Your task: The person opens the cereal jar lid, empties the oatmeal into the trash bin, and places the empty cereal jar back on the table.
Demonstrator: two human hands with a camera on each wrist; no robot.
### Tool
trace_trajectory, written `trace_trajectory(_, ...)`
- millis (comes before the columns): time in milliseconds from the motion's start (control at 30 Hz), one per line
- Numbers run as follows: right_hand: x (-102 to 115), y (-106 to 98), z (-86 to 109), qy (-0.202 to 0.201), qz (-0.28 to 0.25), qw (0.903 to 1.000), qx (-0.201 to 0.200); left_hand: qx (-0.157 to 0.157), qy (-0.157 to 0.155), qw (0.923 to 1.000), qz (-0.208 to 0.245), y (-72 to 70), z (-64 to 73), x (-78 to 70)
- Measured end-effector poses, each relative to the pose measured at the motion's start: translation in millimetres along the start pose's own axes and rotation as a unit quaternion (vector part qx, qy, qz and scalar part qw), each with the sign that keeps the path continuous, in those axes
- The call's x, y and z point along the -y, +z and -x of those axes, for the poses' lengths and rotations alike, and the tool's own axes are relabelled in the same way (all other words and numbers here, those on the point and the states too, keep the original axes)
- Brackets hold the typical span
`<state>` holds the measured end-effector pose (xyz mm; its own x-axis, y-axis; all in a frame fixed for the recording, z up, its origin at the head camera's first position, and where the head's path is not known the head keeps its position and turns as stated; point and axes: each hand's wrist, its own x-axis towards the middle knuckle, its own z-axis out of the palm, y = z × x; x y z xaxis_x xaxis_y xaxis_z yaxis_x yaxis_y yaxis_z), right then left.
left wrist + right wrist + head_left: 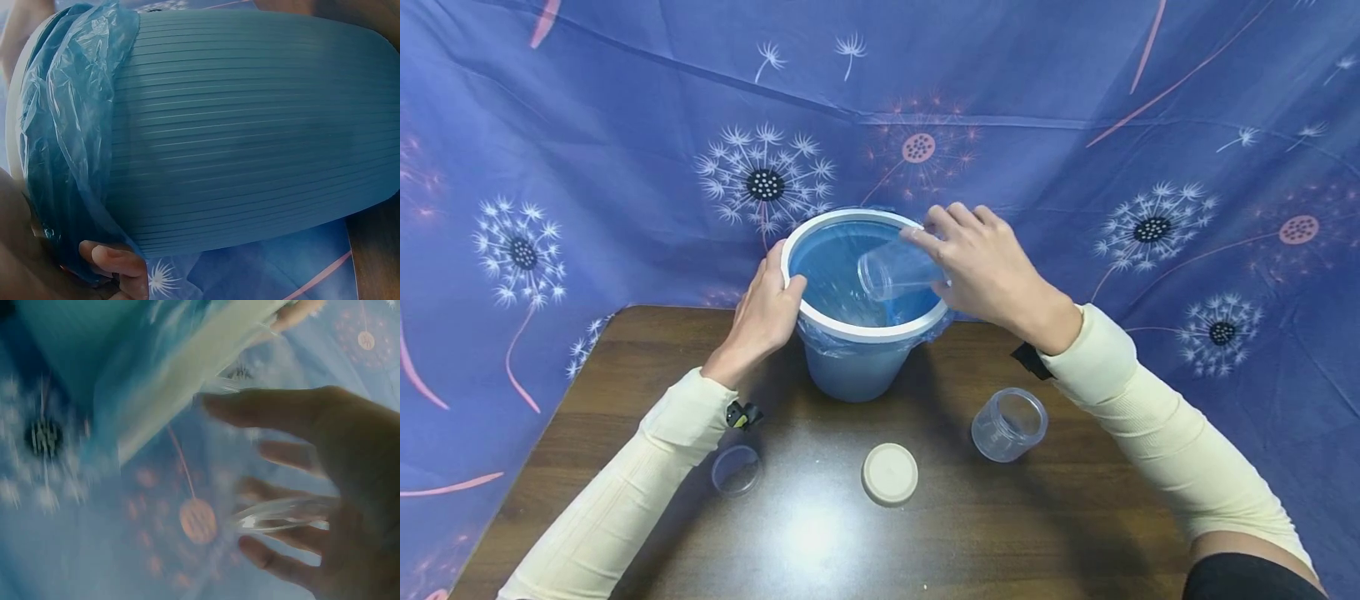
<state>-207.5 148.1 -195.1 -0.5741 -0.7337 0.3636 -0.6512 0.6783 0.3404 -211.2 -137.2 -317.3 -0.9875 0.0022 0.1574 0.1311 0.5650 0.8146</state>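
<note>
A blue bin [857, 371] with a white rim [868, 335] stands on the table, lined with a thin blue plastic bag [87, 106] folded over its edge. My left hand [767, 308] grips the rim on the left, thumb inside, fingers curled on the outer side over the bag. Above the bin's mouth my right hand [981, 267] holds a clear plastic jar [895, 271], tilted sideways with its mouth toward the inside of the bin. In the right wrist view the fingers spread around the transparent jar, which is blurred there.
On the wooden table [1000, 533], another clear jar [1009, 425] stands at the right. A beige round lid [890, 473] lies front centre, with a small clear round piece [736, 471] near the left forearm. A blue dandelion-print cloth [640, 167] hangs behind.
</note>
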Motion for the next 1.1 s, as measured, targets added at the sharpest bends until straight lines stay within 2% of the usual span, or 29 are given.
trace_trajectory(67,-0.5,0.3,2.0,-0.001,0.010,0.9997,0.021,0.001,0.001,1.0000,0.001,0.0,0.1,-0.5)
trace_trajectory(300,-2.0,2.6,5.4,0.009,0.008,0.9989,0.045,-0.004,0.002,1.0000,0.005,-0.4,0.2,-0.3)
trace_trajectory(567,-5.0,11.4,20.8,0.044,-0.012,0.9988,0.017,0.001,0.002,1.0000,0.007,2.7,1.8,-0.7)
trace_trajectory(833,-4.9,15.2,32.7,0.074,-0.040,0.9958,-0.036,-0.003,0.006,0.9999,0.010,1.9,0.8,0.6)
trace_trajectory(933,-2.5,15.2,37.6,0.087,-0.067,0.9927,-0.050,-0.010,0.014,0.9994,0.031,2.4,1.6,4.5)
trace_trajectory(1100,3.2,14.0,48.7,0.118,-0.127,0.9818,-0.077,-0.020,0.031,0.9962,0.079,5.6,3.3,10.4)
